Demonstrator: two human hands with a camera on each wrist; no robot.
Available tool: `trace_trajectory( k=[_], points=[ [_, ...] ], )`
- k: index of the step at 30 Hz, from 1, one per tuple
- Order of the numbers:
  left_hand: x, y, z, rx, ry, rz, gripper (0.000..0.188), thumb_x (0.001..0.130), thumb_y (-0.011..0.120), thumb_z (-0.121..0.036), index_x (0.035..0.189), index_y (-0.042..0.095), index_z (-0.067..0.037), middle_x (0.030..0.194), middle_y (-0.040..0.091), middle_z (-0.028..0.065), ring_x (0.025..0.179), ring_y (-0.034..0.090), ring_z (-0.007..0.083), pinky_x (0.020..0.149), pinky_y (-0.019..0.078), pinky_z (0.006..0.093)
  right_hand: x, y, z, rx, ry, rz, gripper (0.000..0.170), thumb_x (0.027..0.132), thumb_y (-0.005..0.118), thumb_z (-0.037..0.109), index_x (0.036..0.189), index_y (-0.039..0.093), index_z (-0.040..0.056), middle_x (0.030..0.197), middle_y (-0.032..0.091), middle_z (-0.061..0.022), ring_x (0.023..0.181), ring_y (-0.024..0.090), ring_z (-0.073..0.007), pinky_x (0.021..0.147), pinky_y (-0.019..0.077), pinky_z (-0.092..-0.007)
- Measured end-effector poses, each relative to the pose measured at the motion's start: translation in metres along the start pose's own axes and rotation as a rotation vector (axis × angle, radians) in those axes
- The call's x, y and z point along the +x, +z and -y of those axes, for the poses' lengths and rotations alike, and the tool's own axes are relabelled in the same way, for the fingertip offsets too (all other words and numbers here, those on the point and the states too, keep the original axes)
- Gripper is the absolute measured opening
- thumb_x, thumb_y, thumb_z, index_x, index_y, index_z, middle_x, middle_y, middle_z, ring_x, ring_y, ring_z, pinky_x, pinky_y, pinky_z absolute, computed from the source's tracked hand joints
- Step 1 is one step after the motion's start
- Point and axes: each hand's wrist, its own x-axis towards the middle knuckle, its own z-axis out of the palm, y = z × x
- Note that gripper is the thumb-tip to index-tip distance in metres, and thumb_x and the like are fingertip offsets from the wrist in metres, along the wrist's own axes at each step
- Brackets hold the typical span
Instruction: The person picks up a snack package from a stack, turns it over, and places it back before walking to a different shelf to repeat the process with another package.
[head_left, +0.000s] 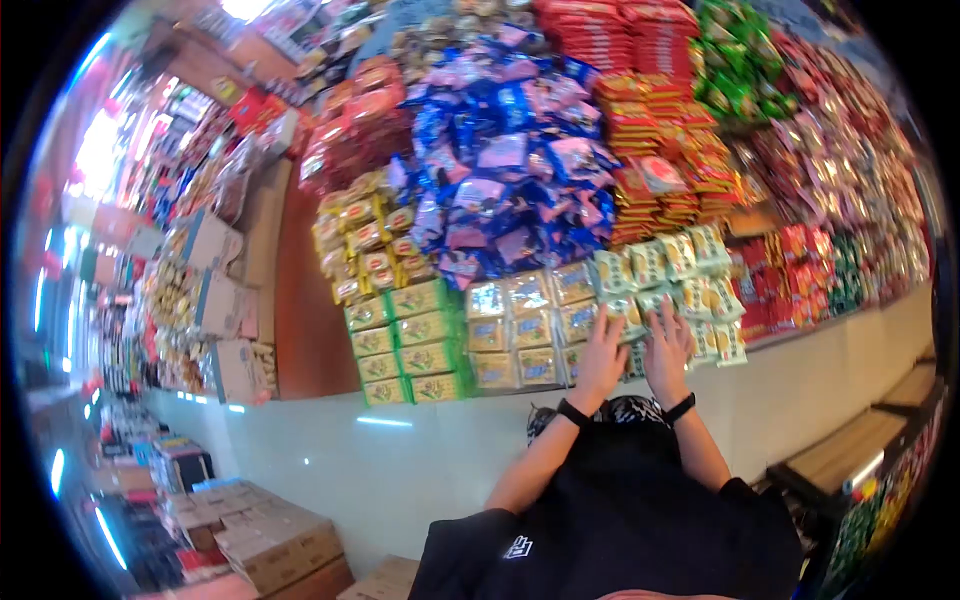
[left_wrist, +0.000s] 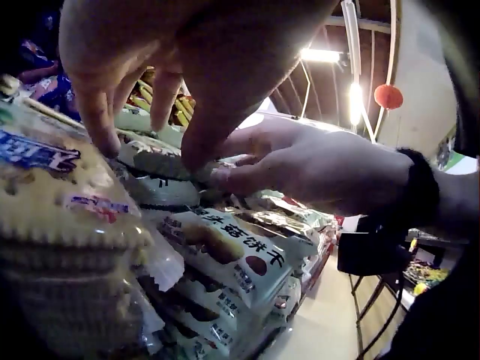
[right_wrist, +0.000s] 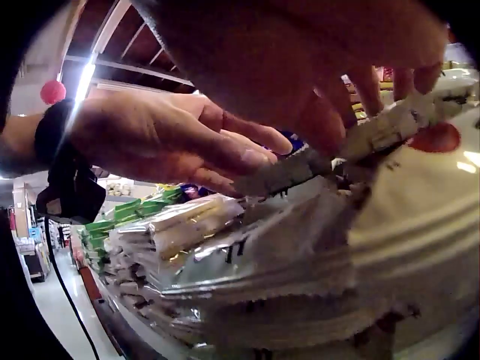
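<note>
My left hand (head_left: pixel 600 362) and right hand (head_left: pixel 667 355) are side by side over the pale green biscuit packets (head_left: pixel 705 295). In the left wrist view, the left hand (left_wrist: pixel 172 67) has thumb and fingers on either side of a pale packet (left_wrist: pixel 154 159), with the right hand (left_wrist: pixel 322 166) at its other end. Seen from the right wrist, the right hand (right_wrist: pixel 315 60) pinches the upright edge of a packet (right_wrist: pixel 382 129); the left hand (right_wrist: pixel 157 135) holds its left end. Parts of the fingertips are hidden behind the packet.
Clear-wrapped biscuits (head_left: pixel 533 328) and green-wrapped packs (head_left: pixel 425 357) lie left of the hands. Beyond are blue and pink bags (head_left: pixel 505 150), with red packets (head_left: pixel 660 110) to their right. Cardboard boxes (head_left: pixel 275 540) stand on the floor at lower left; a wooden shelf (head_left: pixel 850 450) is at right.
</note>
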Motion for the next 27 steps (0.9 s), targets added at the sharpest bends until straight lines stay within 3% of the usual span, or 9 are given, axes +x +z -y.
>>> trace_trajectory(
  k=[3, 6, 8, 10, 12, 15, 18, 21, 27],
  points=[
    [-0.013, -0.011, -0.006, -0.04, -0.001, -0.013, 0.052, 0.081, 0.064, -0.008, 0.13, 0.047, -0.004, 0.149, 0.024, 0.0179, 0.125, 0.042, 0.0387, 0.092, 0.0463, 0.042, -0.001, -0.007, 0.009, -0.074, 0.04, 0.095, 0.051, 0.078, 0.06, 0.004, 0.128, 0.05, 0.0073, 0.149, 0.029, -0.0138, 0.126, 0.036, -0.0365, 0.103, 0.0288, -0.0488],
    [-0.03, -0.023, -0.001, -0.05, 0.008, -0.102, 0.052, 0.082, 0.065, -0.01, 0.13, 0.046, -0.004, 0.149, 0.025, 0.0178, 0.12, 0.048, 0.0363, 0.09, 0.047, 0.0413, -0.008, -0.012, 0.018, -0.034, -0.078, -0.045, 0.05, 0.078, 0.063, 0.005, 0.127, 0.051, 0.0042, 0.144, 0.037, -0.0144, 0.121, 0.038, -0.0372, 0.1, 0.0285, -0.048],
    [-0.048, -0.037, 0.002, -0.272, -0.035, -0.018, 0.05, 0.082, 0.065, -0.01, 0.129, 0.047, -0.005, 0.14, 0.039, 0.019, 0.111, 0.054, 0.036, 0.087, 0.0473, 0.0418, -0.014, -0.022, 0.028, 0.196, -0.193, -0.116, 0.039, 0.08, 0.063, 0.003, 0.118, 0.057, 0.0019, 0.124, 0.053, -0.0172, 0.109, 0.047, -0.0356, 0.094, 0.0352, -0.0446],
    [-0.073, -0.044, 0.013, -0.285, -0.086, -0.044, 0.049, 0.082, 0.065, -0.01, 0.128, 0.048, -0.004, 0.131, 0.047, 0.0189, 0.106, 0.056, 0.0361, 0.085, 0.0475, 0.0422, -0.015, -0.02, 0.04, 0.468, -0.373, 0.017, 0.026, 0.08, 0.062, 0.0, 0.105, 0.063, 0.0019, 0.099, 0.06, -0.0156, 0.092, 0.055, -0.0337, 0.084, 0.042, -0.04],
    [-0.093, -0.068, 0.01, -0.353, -0.166, -0.049, 0.045, 0.083, 0.064, -0.009, 0.125, 0.05, -0.003, 0.11, 0.062, 0.0179, 0.099, 0.06, 0.0351, 0.085, 0.0482, 0.0404, -0.021, -0.025, 0.07, 0.533, -0.473, 0.19, 0.018, 0.079, 0.061, -0.002, 0.096, 0.065, 0.0029, 0.09, 0.062, -0.0138, 0.082, 0.058, -0.0323, 0.075, 0.0457, -0.0378],
    [-0.143, -0.071, 0.028, -0.43, -0.092, -0.284, 0.044, 0.083, 0.062, -0.006, 0.125, 0.051, -0.003, 0.11, 0.062, 0.0178, 0.099, 0.061, 0.0325, 0.084, 0.049, 0.0379, -0.028, -0.018, 0.102, 0.639, -0.749, 0.502, 0.016, 0.078, 0.061, -0.001, 0.092, 0.065, 0.0044, 0.09, 0.062, -0.013, 0.083, 0.059, -0.0319, 0.073, 0.0476, -0.0394],
    [-0.192, -0.073, 0.036, -0.455, -0.193, -0.303, 0.051, 0.081, 0.061, 0.002, 0.13, 0.049, -0.004, 0.114, 0.062, 0.0159, 0.099, 0.063, 0.0276, 0.083, 0.0504, 0.035, -0.046, -0.01, 0.124, 0.662, -0.889, 0.787, 0.013, 0.079, 0.059, 0.002, 0.091, 0.064, 0.004, 0.092, 0.061, -0.0141, 0.089, 0.06, -0.033, 0.078, 0.0484, -0.039],
    [-0.237, -0.068, 0.043, -0.454, -0.367, -0.22, 0.045, 0.085, 0.063, -0.006, 0.128, 0.051, -0.002, 0.118, 0.062, 0.0151, 0.105, 0.062, 0.0259, 0.09, 0.0489, 0.0353, -0.063, -0.001, 0.141, 0.688, -1.027, 0.975, 0.016, 0.08, 0.057, 0.003, 0.094, 0.064, 0.0043, 0.097, 0.061, -0.0156, 0.092, 0.06, -0.0342, 0.081, 0.049, -0.0393],
    [-0.292, -0.083, 0.047, -0.518, -0.407, -0.366, 0.042, 0.086, 0.061, -0.007, 0.127, 0.053, -0.004, 0.113, 0.064, 0.0159, 0.102, 0.063, 0.0266, 0.089, 0.0488, 0.0339, -0.103, 0.021, 0.17, 0.555, -1.167, 1.094, 0.024, 0.081, 0.053, 0.002, 0.104, 0.06, 0.0031, 0.101, 0.059, -0.0179, 0.094, 0.059, -0.0351, 0.081, 0.0488, -0.0386]
  ],
)
